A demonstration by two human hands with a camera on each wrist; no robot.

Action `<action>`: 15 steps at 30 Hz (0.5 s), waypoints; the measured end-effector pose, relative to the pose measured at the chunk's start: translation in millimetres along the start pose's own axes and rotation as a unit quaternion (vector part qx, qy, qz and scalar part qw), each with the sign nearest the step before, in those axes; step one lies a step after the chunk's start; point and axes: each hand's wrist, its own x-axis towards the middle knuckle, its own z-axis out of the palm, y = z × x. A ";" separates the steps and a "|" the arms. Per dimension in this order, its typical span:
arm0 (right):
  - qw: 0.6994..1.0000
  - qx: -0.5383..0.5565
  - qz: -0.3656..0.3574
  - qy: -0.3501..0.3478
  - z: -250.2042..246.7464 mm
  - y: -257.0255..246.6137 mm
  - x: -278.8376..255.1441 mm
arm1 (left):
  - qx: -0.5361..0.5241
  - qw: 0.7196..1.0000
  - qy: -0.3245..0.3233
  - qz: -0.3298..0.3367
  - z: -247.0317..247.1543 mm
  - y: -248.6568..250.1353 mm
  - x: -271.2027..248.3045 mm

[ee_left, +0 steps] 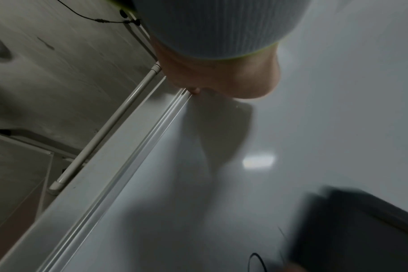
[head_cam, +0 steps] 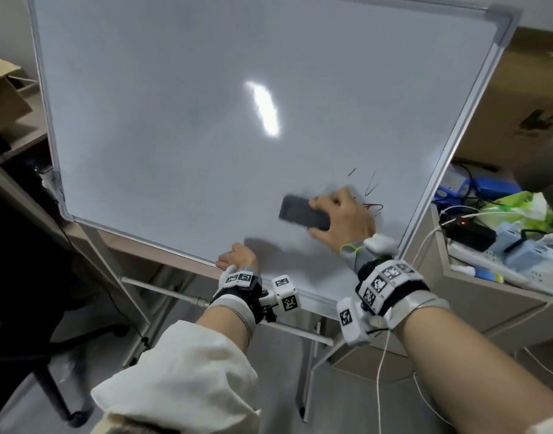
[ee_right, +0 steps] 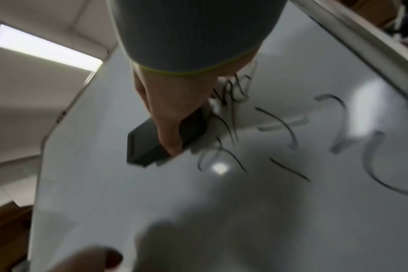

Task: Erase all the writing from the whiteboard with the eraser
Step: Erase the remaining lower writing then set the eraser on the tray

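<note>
A large whiteboard (head_cam: 181,120) on a stand fills the head view, mostly blank. A few black marker strokes (head_cam: 370,189) remain near its lower right; in the right wrist view the same strokes (ee_right: 280,125) look blurred. My right hand (head_cam: 344,217) grips a dark rectangular eraser (head_cam: 302,213) and presses it flat on the board just left of the strokes; the eraser (ee_right: 151,145) shows under my thumb. My left hand (head_cam: 237,258) grips the board's bottom frame edge (ee_left: 138,160), fingers curled over it. The eraser (ee_left: 361,230) appears blurred in the left wrist view.
A cluttered desk (head_cam: 503,239) with cables, a black adapter and a green bag stands right of the board. Cardboard boxes (head_cam: 519,114) sit behind at right, another box (head_cam: 3,92) at left. The stand's legs and crossbar (head_cam: 162,291) are below.
</note>
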 end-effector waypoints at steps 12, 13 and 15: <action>0.984 0.021 0.128 0.124 -58.8 18.5 19.8 | -0.111 0.992 0.049 -0.037 6.3 -5.2 -6.1; 0.985 0.016 0.127 0.117 -58.7 18.7 19.0 | -0.127 0.990 0.052 -0.040 8.7 -4.8 -6.3; 0.989 0.009 0.119 0.086 -47.5 15.1 8.8 | -0.159 0.984 0.062 -0.042 14.3 -2.1 -9.2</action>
